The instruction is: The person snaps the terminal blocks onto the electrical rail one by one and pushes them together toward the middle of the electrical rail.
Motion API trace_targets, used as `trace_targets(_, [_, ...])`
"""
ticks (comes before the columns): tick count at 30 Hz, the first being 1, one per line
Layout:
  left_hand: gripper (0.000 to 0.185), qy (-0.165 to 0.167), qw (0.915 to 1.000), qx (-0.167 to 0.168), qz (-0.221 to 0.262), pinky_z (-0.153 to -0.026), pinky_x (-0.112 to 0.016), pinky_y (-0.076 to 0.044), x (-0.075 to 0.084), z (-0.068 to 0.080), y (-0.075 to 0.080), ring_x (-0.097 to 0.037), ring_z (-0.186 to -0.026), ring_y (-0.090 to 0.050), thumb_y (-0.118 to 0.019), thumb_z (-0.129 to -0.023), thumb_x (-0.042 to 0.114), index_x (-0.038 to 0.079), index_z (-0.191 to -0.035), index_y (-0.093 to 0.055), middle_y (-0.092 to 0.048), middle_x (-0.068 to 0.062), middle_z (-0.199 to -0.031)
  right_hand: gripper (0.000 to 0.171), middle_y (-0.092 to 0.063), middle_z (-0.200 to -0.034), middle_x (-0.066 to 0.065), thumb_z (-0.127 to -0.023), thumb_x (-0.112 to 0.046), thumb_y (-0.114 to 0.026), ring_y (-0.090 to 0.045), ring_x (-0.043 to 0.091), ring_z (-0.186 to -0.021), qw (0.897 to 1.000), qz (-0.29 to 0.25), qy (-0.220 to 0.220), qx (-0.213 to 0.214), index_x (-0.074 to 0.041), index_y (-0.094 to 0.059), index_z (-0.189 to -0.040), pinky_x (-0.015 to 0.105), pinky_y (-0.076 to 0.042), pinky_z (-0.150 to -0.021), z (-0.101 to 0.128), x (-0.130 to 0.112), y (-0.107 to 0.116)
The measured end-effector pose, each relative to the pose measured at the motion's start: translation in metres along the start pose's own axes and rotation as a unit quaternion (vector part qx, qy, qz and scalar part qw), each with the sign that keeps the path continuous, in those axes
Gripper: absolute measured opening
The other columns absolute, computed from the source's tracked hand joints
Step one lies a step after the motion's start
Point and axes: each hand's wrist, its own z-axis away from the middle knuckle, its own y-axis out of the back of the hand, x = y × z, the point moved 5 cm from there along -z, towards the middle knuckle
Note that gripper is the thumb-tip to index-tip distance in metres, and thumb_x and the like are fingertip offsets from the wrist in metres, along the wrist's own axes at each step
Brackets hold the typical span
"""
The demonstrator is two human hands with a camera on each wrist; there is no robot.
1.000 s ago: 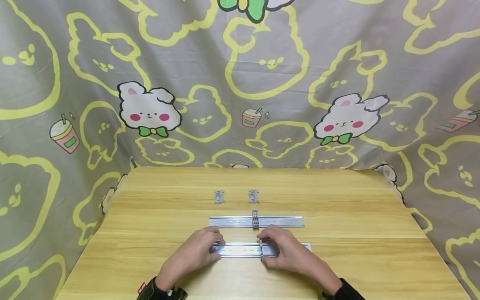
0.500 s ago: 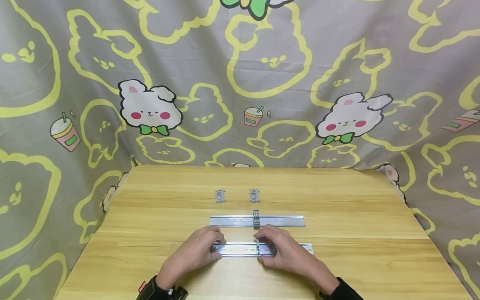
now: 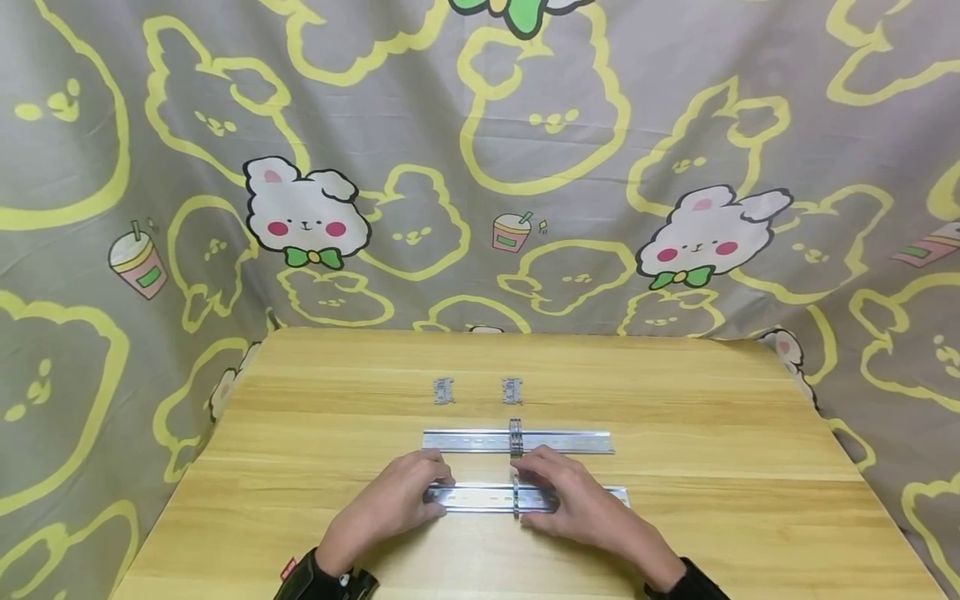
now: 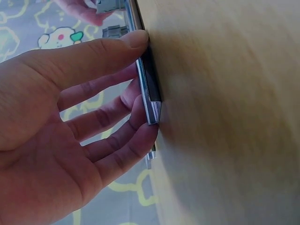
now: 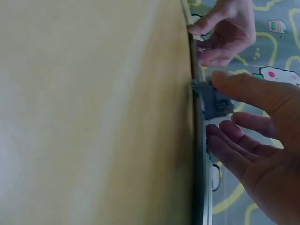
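At lower centre of the head view, the near rail [image 3: 525,497] on the worktop [image 3: 712,533] is pinched by the left hand [image 3: 397,500]; its clip [image 3: 516,497] is gripped by the right hand [image 3: 566,500].

Both forearms reach forward from the lower edge of the head view, each with a dark cuff at the wrist, and the two hands lie palm down, close together and level with each other. The left hand [image 3: 390,506] has its thumb stretched out straight above and its four fingers [image 4: 123,140] slightly bent below, a pinching grip. The right hand [image 3: 577,504] mirrors it, thumb extended and fingers [image 5: 229,150] gently curved beneath.
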Motion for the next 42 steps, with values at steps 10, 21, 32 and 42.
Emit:
trace_targets(10, [0.021,-0.002,1.0,0.004,-0.006,-0.068,-0.022,-0.05,-0.002,0.0,0.0,-0.007,-0.078,-0.055,-0.087,-0.076,0.009,0.007,-0.095,-0.077,-0.065,0.002,-0.092,0.032,-0.07,-0.115,0.005,-0.089,-0.01,-0.079,-0.069,0.026,-0.104,0.995,-0.101,0.022,0.013,-0.011,-0.069,-0.12,0.041,-0.059,-0.088,-0.029,-0.009,0.054])
trace_targets(21, [0.021,0.002,1.0,0.0,0.01,-0.071,-0.022,-0.051,0.0,0.001,-0.001,-0.01,-0.08,-0.058,-0.087,-0.077,0.009,0.006,-0.096,-0.077,-0.065,0.002,-0.092,0.046,-0.061,-0.129,0.019,-0.092,-0.007,-0.076,-0.061,0.04,-0.117,0.998,0.002,-0.024,-0.052,0.003,-0.061,-0.134,0.05,-0.054,-0.097,-0.099,0.036,0.06])
trace_targets(32, [0.03,0.018,0.9998,0.002,0.004,-0.076,-0.023,-0.054,0.0,0.002,0.002,-0.008,-0.083,-0.06,-0.09,-0.073,0.014,0.006,-0.099,-0.077,-0.066,0.002,-0.095,0.058,-0.056,-0.133,0.021,-0.085,-0.01,-0.084,-0.059,0.034,-0.115,0.992,0.066,-0.052,-0.097,0.007,-0.06,-0.134,0.047,-0.052,-0.099,-0.126,0.064,0.034])
trace_targets(42, [0.028,0.013,0.9998,0.002,-0.014,-0.076,-0.021,-0.054,0.003,0.001,0.0,-0.007,-0.085,-0.06,-0.091,-0.073,0.011,0.005,-0.097,-0.077,-0.064,0.002,-0.095,0.053,-0.066,-0.117,0.014,-0.085,-0.009,-0.084,-0.061,0.022,-0.096,0.991,0.09,-0.051,-0.079,0.005,-0.063,-0.131,0.035,-0.054,-0.084,-0.131,0.073,0.031])
